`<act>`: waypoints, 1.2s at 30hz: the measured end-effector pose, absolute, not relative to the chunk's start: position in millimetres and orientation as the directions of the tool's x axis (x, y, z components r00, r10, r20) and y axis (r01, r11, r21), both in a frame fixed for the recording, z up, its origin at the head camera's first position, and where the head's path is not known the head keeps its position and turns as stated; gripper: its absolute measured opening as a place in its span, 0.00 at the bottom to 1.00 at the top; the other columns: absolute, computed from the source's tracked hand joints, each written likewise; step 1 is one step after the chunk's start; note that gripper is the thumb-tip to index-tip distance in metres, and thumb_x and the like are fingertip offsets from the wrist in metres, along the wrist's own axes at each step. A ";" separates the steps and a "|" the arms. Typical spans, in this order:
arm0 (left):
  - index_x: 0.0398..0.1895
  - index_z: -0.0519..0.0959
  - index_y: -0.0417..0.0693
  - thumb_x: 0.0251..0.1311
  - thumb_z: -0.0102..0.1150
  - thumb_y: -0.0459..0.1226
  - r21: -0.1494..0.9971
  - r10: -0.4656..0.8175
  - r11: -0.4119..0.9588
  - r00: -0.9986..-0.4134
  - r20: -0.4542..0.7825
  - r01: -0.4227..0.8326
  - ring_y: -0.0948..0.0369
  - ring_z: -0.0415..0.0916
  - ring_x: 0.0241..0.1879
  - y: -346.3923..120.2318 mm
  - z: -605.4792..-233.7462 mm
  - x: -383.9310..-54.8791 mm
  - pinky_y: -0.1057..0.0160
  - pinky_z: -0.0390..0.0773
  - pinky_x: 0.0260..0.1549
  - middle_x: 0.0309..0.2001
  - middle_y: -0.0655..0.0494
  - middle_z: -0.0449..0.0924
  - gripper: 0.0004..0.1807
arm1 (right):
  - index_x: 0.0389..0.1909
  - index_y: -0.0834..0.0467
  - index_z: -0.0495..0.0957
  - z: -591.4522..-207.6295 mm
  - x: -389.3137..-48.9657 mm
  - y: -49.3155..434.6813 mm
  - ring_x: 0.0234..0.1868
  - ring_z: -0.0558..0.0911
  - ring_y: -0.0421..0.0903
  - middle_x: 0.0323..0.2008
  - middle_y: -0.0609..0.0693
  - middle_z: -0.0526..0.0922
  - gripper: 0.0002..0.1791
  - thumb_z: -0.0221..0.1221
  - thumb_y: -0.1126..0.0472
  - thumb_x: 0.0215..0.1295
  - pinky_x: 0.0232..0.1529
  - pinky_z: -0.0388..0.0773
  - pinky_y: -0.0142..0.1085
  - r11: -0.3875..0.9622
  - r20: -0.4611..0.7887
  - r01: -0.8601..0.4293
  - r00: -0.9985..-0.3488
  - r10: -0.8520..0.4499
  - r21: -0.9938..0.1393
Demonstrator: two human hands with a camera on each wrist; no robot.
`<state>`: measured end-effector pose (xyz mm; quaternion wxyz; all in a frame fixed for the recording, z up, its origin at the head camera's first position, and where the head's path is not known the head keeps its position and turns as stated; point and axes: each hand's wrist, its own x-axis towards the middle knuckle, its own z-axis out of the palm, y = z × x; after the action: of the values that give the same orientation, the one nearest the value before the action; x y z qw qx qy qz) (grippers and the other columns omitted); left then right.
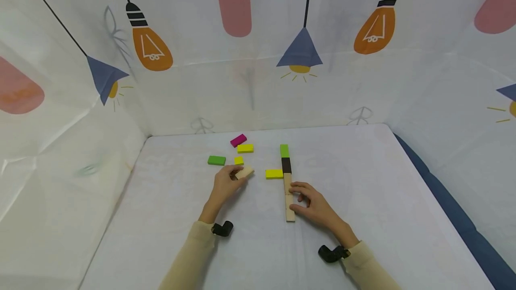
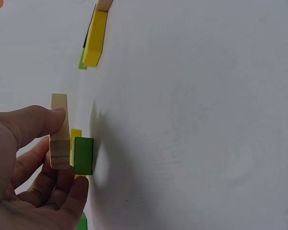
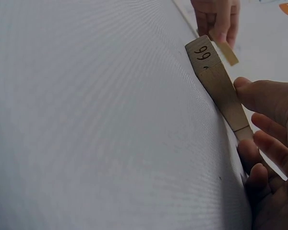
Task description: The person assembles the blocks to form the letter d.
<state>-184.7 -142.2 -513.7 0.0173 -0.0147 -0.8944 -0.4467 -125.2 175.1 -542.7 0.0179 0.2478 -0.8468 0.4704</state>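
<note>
In the head view my left hand (image 1: 225, 186) pinches a plain wooden block (image 1: 244, 172) between thumb and fingers, above the table. The left wrist view shows a green block (image 2: 83, 155) by the lower fingertips; whether they touch it I cannot tell. My right hand (image 1: 316, 207) rests its thumb and fingertips along the right side of a straight row. That row has a light green block (image 1: 284, 150) at the far end, then a black block (image 1: 286, 165), then two plain wooden blocks (image 1: 290, 208). A yellow block (image 1: 274, 174) sticks out leftward from it.
Beyond the left hand lie a magenta block (image 1: 238, 140), a yellow block (image 1: 245, 148), a smaller-looking yellow block (image 1: 238, 160) and a green block (image 1: 217, 160). The white table (image 1: 346, 160) ends at a printed cloth wall (image 1: 258, 84). Dark blue fabric (image 1: 443, 191) shows along the right edge.
</note>
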 end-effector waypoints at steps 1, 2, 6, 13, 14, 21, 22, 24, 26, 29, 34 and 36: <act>0.54 0.84 0.41 0.57 0.74 0.35 0.798 0.012 0.601 -0.999 0.044 0.042 0.53 0.80 0.50 -141.7 -512.7 -185.8 0.55 0.82 0.50 0.53 0.45 0.83 0.21 | 0.58 0.61 0.81 -542.8 -125.1 175.2 0.41 0.78 0.45 0.64 0.57 0.78 0.25 0.73 0.61 0.60 0.35 0.74 0.28 0.432 0.268 -0.440 -0.875 -0.403 -0.787; 0.55 0.84 0.41 0.57 0.73 0.35 0.798 0.015 0.601 -0.999 0.048 0.047 0.52 0.80 0.51 -141.1 -512.0 -186.8 0.54 0.82 0.51 0.53 0.45 0.83 0.21 | 0.58 0.61 0.81 -542.6 -124.9 175.2 0.41 0.78 0.45 0.64 0.57 0.78 0.25 0.73 0.61 0.60 0.35 0.74 0.29 0.429 0.273 -0.442 -0.874 -0.401 -0.788; 0.54 0.84 0.39 0.57 0.73 0.33 0.812 0.035 0.579 -0.998 0.059 0.069 0.51 0.80 0.50 -136.7 -507.8 -188.8 0.52 0.83 0.51 0.52 0.43 0.83 0.20 | 0.58 0.62 0.81 -541.8 -124.2 175.0 0.40 0.78 0.47 0.64 0.59 0.78 0.25 0.73 0.61 0.60 0.35 0.74 0.30 0.422 0.273 -0.440 -0.875 -0.400 -0.793; 0.53 0.84 0.41 0.59 0.73 0.34 0.781 0.119 0.614 -0.992 0.048 0.112 0.56 0.78 0.46 -126.8 -512.3 -185.2 0.59 0.81 0.45 0.50 0.47 0.83 0.18 | 0.58 0.61 0.81 -541.2 -123.0 175.1 0.41 0.78 0.47 0.64 0.58 0.78 0.25 0.73 0.60 0.61 0.36 0.73 0.30 0.431 0.253 -0.424 -0.881 -0.399 -0.797; 0.53 0.84 0.42 0.59 0.73 0.34 0.779 0.129 0.615 -0.991 0.048 0.118 0.56 0.78 0.45 -126.0 -513.5 -184.6 0.59 0.80 0.46 0.50 0.48 0.83 0.18 | 0.58 0.61 0.81 -541.2 -123.0 175.2 0.41 0.78 0.47 0.64 0.58 0.78 0.25 0.73 0.60 0.61 0.36 0.73 0.30 0.432 0.252 -0.423 -0.882 -0.398 -0.797; 0.52 0.84 0.41 0.57 0.73 0.34 0.772 0.161 0.617 -0.985 0.065 0.152 0.55 0.77 0.47 -124.0 -516.9 -184.3 0.54 0.79 0.50 0.50 0.47 0.83 0.19 | 0.58 0.61 0.81 -539.8 -123.4 174.9 0.41 0.78 0.46 0.64 0.58 0.78 0.25 0.73 0.59 0.61 0.37 0.73 0.30 0.443 0.241 -0.414 -0.887 -0.395 -0.795; 0.52 0.85 0.41 0.57 0.73 0.34 0.774 0.160 0.615 -0.985 0.060 0.147 0.55 0.77 0.47 -124.1 -517.2 -184.5 0.54 0.79 0.50 0.50 0.47 0.83 0.19 | 0.58 0.61 0.81 -539.8 -123.4 174.8 0.41 0.78 0.46 0.64 0.58 0.78 0.25 0.73 0.59 0.61 0.37 0.73 0.30 0.444 0.241 -0.414 -0.886 -0.395 -0.795; 0.53 0.84 0.41 0.58 0.73 0.34 0.771 0.164 0.619 -0.985 0.058 0.149 0.55 0.77 0.47 -123.9 -518.1 -185.0 0.54 0.79 0.50 0.51 0.47 0.83 0.19 | 0.58 0.61 0.81 -539.6 -123.3 174.9 0.41 0.78 0.46 0.64 0.57 0.78 0.25 0.73 0.59 0.61 0.37 0.73 0.30 0.447 0.240 -0.413 -0.887 -0.395 -0.793; 0.53 0.84 0.41 0.59 0.72 0.34 0.772 0.168 0.619 -0.985 0.052 0.146 0.55 0.77 0.47 -123.5 -518.9 -185.4 0.54 0.79 0.50 0.51 0.46 0.83 0.18 | 0.58 0.61 0.81 -539.4 -123.3 174.9 0.41 0.78 0.47 0.64 0.58 0.78 0.25 0.73 0.60 0.61 0.36 0.73 0.30 0.445 0.243 -0.415 -0.886 -0.394 -0.794; 0.54 0.84 0.42 0.60 0.72 0.34 0.768 0.173 0.623 -0.984 0.047 0.146 0.54 0.77 0.49 -122.2 -519.6 -186.1 0.54 0.80 0.52 0.53 0.46 0.82 0.18 | 0.58 0.61 0.81 -539.1 -123.4 175.0 0.41 0.78 0.47 0.64 0.58 0.78 0.24 0.73 0.60 0.61 0.36 0.73 0.30 0.443 0.251 -0.422 -0.884 -0.394 -0.791; 0.54 0.85 0.41 0.60 0.71 0.33 0.751 0.191 0.639 -0.980 0.055 0.167 0.53 0.77 0.52 -119.0 -519.2 -186.6 0.52 0.79 0.54 0.54 0.45 0.81 0.18 | 0.58 0.61 0.81 -538.9 -123.6 175.0 0.41 0.78 0.47 0.64 0.58 0.78 0.25 0.73 0.60 0.61 0.36 0.73 0.30 0.442 0.246 -0.419 -0.884 -0.397 -0.793; 0.53 0.85 0.40 0.60 0.72 0.33 0.742 0.194 0.648 -0.979 0.059 0.173 0.53 0.77 0.51 -117.7 -519.3 -186.7 0.52 0.79 0.53 0.54 0.45 0.81 0.18 | 0.58 0.61 0.81 -538.9 -123.7 175.0 0.41 0.78 0.47 0.64 0.57 0.78 0.25 0.73 0.60 0.61 0.37 0.73 0.30 0.442 0.240 -0.413 -0.886 -0.397 -0.796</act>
<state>-186.7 -117.7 -519.3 -0.0130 -0.1012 -0.9077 -0.4071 -123.7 175.0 -538.9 0.0085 0.2387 -0.8490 0.4714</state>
